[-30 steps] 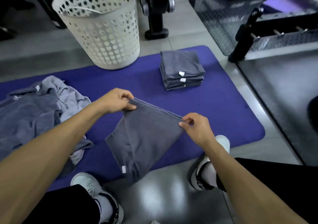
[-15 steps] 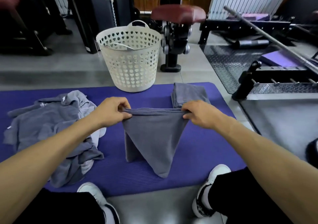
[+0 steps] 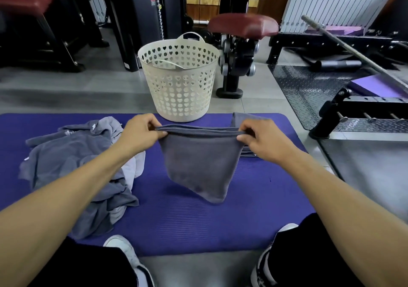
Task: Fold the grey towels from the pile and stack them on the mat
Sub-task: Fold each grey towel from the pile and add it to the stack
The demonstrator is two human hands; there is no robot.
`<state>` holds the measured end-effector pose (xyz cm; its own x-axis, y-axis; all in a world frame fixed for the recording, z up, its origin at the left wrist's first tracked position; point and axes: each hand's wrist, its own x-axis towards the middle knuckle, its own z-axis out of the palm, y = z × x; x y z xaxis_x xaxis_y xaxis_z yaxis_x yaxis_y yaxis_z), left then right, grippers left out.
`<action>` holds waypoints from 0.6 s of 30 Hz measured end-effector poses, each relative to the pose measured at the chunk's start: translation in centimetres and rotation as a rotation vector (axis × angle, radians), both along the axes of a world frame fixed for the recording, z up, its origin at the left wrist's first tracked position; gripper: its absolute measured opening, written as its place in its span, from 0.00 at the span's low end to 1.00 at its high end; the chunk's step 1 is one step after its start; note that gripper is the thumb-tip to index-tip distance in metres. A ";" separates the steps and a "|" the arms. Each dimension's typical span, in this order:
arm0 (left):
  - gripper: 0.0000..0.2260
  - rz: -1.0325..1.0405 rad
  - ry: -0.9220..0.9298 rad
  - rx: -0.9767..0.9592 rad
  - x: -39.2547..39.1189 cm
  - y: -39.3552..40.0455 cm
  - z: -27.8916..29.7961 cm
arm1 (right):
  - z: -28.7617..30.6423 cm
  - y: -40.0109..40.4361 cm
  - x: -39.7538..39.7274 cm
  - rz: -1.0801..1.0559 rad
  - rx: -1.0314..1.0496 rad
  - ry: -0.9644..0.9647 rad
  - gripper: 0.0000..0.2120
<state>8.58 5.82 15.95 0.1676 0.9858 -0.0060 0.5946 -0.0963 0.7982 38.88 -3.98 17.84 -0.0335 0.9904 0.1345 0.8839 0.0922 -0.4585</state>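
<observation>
Folded grey towel (image 3: 199, 165) held up over the purple mat (image 3: 198, 225); top edge running flat from side to side, the rest hanging down to a point; left hand (image 3: 141, 135) pinching the top left corner, fingers curled tight; right hand (image 3: 261, 140) pinching the top right corner the same way; messy pile of grey towels (image 3: 72, 167) on the mat at the left; folded stack (image 3: 240, 119) half hidden behind the right hand; white basket (image 3: 180, 83) just past the mat
</observation>
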 end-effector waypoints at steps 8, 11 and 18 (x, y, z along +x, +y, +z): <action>0.09 0.066 -0.045 -0.040 1.9 -0.8 -0.1 | -0.3 -0.2 0.2 -0.157 -0.062 0.132 0.09; 0.10 0.015 -0.047 -0.068 2.2 -1.0 -0.1 | -0.4 -0.4 0.6 -0.237 -0.041 0.216 0.08; 0.05 -0.251 -0.120 -0.332 1.1 -2.3 0.4 | 0.5 -2.1 1.5 -0.304 -0.202 0.436 0.09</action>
<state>9.70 3.49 16.33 0.4207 0.8622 -0.2821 0.4868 0.0478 0.8722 40.41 -6.03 18.33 0.2733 0.9542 -0.1215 0.5818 -0.2646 -0.7691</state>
